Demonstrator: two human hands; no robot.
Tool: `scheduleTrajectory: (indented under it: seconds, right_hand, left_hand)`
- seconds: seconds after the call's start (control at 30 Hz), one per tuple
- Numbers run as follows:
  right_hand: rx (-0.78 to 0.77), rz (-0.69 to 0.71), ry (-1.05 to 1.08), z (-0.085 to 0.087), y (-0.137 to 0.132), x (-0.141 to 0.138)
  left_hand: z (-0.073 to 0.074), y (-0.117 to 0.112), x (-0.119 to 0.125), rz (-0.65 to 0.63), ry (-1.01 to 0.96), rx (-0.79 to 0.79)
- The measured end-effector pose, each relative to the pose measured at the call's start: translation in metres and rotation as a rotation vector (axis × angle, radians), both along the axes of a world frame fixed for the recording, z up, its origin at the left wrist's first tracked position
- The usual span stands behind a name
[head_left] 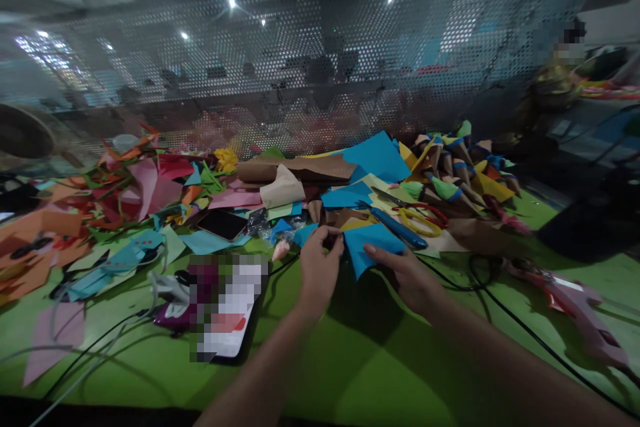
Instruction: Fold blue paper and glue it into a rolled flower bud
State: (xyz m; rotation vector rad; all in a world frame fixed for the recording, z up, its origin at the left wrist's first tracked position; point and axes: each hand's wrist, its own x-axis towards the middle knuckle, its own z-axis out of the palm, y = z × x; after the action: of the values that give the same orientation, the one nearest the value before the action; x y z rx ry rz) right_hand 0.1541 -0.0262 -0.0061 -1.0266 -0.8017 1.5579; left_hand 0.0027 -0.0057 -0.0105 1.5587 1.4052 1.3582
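Observation:
My right hand (407, 277) grips a bright blue sheet (369, 247), thumb on top and the other fingers hidden beneath it. Close to the sheet's left edge, my left hand (321, 265) has its fingers curled into a pinch; what lies between the fingertips is too small to make out. Another blue piece (304, 235) shows just behind that hand. Beyond the sheet lie a tool with a blue handle (400, 228) and scissors with yellow handles (419, 221). Red handles (436, 215) show beside them.
A pink glue gun (575, 303) lies at right with a black cable. To the left, a lit phone (233, 313) leans near a purple-and-grey object (177, 303). Paper scraps (145, 190) and small brown cones (450, 167) are heaped along the back of the green table (370, 373), before a perforated screen (300, 47).

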Motion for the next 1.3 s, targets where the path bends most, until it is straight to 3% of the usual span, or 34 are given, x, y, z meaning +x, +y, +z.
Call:
scheduleTrajectory:
  seconds: [0.2, 0.4, 0.6, 0.93, 1.3]
  right_hand:
    - [0.119, -0.024, -0.089, -0.006, 0.002, -0.003]
    - [0.153, -0.006, -0.103, -0.006, 0.005, -0.004]
    - [0.128, -0.083, -0.107, -0.011, 0.01, 0.0]
    - [0.109, -0.096, -0.173, -0.012, 0.012, 0.001]
    - [0.087, -0.096, -0.201, -0.011, 0.012, 0.002]
  left_hand:
    - [0.0, 0.001, 0.0, 0.023, -0.104, -0.012]
    - [-0.006, 0.003, 0.002, -0.127, -0.313, -0.214]
    - [-0.002, -0.001, 0.003, -0.223, -0.461, -0.347]
    - [-0.007, 0.001, 0.001, -0.336, -0.563, -0.318]
    - [-0.009, 0.002, 0.002, -0.372, -0.596, -0.324]
